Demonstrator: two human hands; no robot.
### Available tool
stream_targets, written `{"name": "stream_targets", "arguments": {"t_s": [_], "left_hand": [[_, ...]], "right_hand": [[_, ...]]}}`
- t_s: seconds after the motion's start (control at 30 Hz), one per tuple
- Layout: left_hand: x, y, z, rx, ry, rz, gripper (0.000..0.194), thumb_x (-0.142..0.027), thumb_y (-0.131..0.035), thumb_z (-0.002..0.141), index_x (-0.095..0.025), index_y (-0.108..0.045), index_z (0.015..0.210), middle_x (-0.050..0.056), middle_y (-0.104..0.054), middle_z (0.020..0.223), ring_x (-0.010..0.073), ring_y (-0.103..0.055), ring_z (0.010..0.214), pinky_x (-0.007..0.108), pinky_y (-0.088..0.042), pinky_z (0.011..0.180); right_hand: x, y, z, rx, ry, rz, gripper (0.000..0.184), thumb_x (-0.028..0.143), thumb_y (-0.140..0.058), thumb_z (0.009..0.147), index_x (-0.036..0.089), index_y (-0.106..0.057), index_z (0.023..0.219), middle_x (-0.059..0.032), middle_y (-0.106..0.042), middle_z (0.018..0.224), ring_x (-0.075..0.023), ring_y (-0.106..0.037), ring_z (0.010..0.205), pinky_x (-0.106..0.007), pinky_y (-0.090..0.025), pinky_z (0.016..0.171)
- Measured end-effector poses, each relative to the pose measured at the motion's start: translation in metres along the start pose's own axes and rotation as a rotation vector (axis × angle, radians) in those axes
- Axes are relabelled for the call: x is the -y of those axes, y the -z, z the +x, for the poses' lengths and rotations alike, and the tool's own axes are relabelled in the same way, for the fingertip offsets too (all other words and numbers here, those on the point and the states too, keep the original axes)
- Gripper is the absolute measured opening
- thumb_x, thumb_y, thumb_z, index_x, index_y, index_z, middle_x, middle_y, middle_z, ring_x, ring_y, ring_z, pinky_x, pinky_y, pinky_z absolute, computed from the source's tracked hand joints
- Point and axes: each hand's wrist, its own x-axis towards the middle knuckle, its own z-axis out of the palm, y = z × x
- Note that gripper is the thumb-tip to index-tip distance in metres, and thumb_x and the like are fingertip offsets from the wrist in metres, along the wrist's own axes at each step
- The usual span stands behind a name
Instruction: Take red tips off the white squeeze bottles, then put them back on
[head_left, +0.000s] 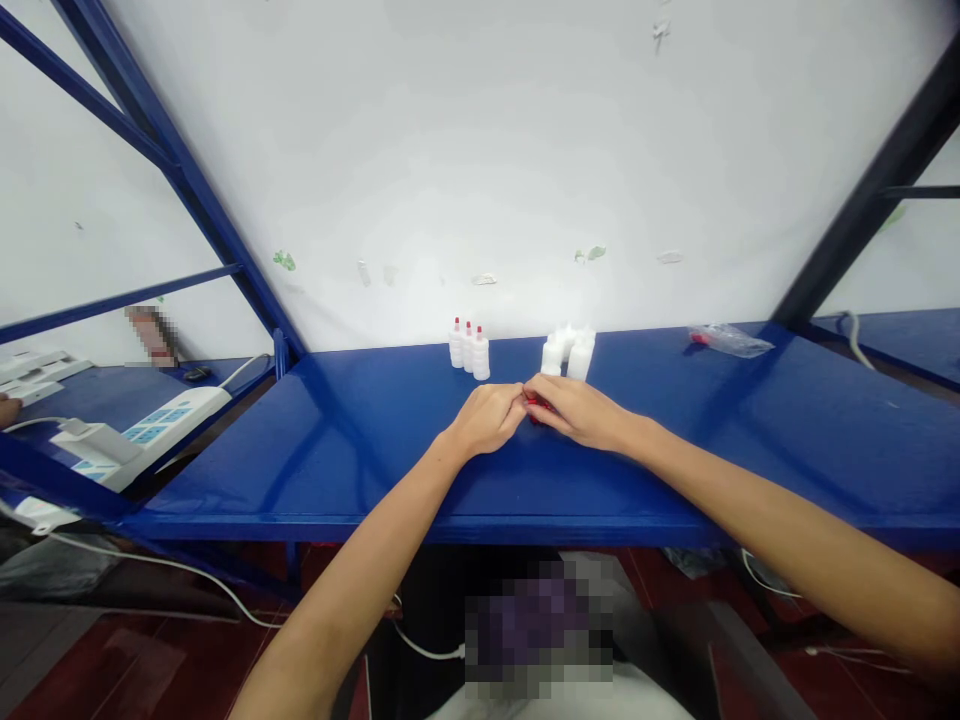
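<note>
Blue desk (360, 465) against scuffed white wall (480, 160); red-tiled floor (112, 655) below. Left hand (491, 418) and right hand (581, 412) meet mid-desk at small red pieces (539, 411); cannot tell whether either grip is closed on any. White bottles (580, 357) behind right hand; three red-tipped bottles (469, 350) upright, farther left.

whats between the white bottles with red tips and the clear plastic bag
In the head view, a cluster of white plastic bottles without visible red tips stands between them, with the right hand just in front.
</note>
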Motion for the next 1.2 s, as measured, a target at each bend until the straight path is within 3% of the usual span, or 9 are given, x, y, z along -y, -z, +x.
{"name": "stream_targets", "arguments": {"t_s": [0.13, 0.23, 0.4, 0.5, 0.63, 0.7, 0.8, 1.2], "left_hand": [[0.0, -0.003, 0.0, -0.052, -0.05, 0.016, 0.027, -0.02, -0.033, 0.094, -0.02, -0.046, 0.07, 0.003, -0.06, 0.067, 0.0162, -0.055, 0.06, 0.027, -0.039, 0.062], [0.001, -0.001, -0.001, -0.081, -0.089, 0.037, 0.026, -0.021, -0.032, 0.093, -0.02, -0.047, 0.071, 0.003, -0.06, 0.067, 0.016, -0.054, 0.06, 0.028, -0.039, 0.061], [0.013, 0.007, -0.006, -0.2, 0.002, 0.044, 0.024, -0.021, -0.032, 0.093, -0.018, -0.055, 0.085, 0.003, -0.064, 0.076, 0.0159, -0.057, 0.066, 0.027, -0.042, 0.065], [0.022, 0.01, -0.008, -0.253, 0.076, 0.034, 0.025, -0.021, -0.031, 0.094, -0.018, -0.055, 0.087, 0.003, -0.064, 0.079, 0.016, -0.057, 0.069, 0.028, -0.041, 0.067], [0.024, 0.009, -0.008, -0.205, 0.114, 0.019, 0.023, -0.021, -0.033, 0.095, -0.019, -0.055, 0.087, 0.003, -0.063, 0.079, 0.0165, -0.056, 0.07, 0.028, -0.04, 0.067], [0.022, 0.008, -0.007, -0.178, 0.125, 0.016, 0.023, -0.021, -0.033, 0.095, -0.019, -0.055, 0.087, 0.002, -0.062, 0.078, 0.0167, -0.056, 0.07, 0.029, -0.039, 0.067], [0.021, 0.008, -0.006, -0.147, 0.146, 0.02, 0.024, -0.022, -0.033, 0.096, -0.019, -0.055, 0.086, 0.002, -0.063, 0.079, 0.0171, -0.056, 0.07, 0.029, -0.039, 0.068], [0.02, 0.008, -0.004, -0.068, 0.198, 0.025, 0.025, -0.025, -0.034, 0.098, -0.02, -0.056, 0.087, 0.003, -0.064, 0.082, 0.018, -0.058, 0.073, 0.03, -0.04, 0.069]], "right_hand": [[0.0, -0.006, 0.002, -0.015, 0.049, -0.118, 0.03, 0.036, -0.029, 0.104, 0.019, -0.049, 0.089, -0.0064, -0.056, 0.083, -0.0169, -0.048, 0.067, -0.03, -0.034, 0.06], [0.002, -0.005, 0.002, -0.013, 0.04, -0.043, 0.034, 0.037, -0.027, 0.104, 0.02, -0.045, 0.081, -0.0039, -0.055, 0.077, -0.0159, -0.046, 0.064, -0.029, -0.033, 0.06], [-0.008, 0.009, -0.004, -0.09, -0.201, 0.148, 0.041, 0.044, -0.024, 0.104, 0.022, -0.035, 0.071, 0.0003, -0.047, 0.063, -0.0145, -0.044, 0.057, -0.029, -0.034, 0.06], [-0.022, 0.014, -0.01, 0.023, -0.305, 0.05, 0.036, 0.044, -0.026, 0.102, 0.022, -0.042, 0.08, -0.0019, -0.054, 0.07, -0.0169, -0.049, 0.062, -0.031, -0.035, 0.062], [-0.038, 0.013, -0.017, 0.24, -0.394, -0.082, 0.028, 0.043, -0.03, 0.1, 0.022, -0.047, 0.097, -0.007, -0.063, 0.085, -0.0217, -0.057, 0.072, -0.032, -0.037, 0.064], [-0.042, 0.011, -0.019, 0.288, -0.392, -0.085, 0.025, 0.042, -0.033, 0.098, 0.022, -0.048, 0.099, -0.0082, -0.064, 0.091, -0.0225, -0.058, 0.076, -0.033, -0.039, 0.066], [-0.046, 0.008, -0.018, 0.285, -0.364, -0.044, 0.023, 0.04, -0.038, 0.097, 0.022, -0.051, 0.1, -0.009, -0.063, 0.099, -0.0222, -0.058, 0.082, -0.033, -0.041, 0.07], [-0.049, 0.002, -0.014, 0.227, -0.381, 0.065, 0.02, 0.03, -0.048, 0.092, 0.019, -0.063, 0.099, -0.008, -0.069, 0.096, -0.0212, -0.061, 0.084, -0.033, -0.044, 0.076]]}}
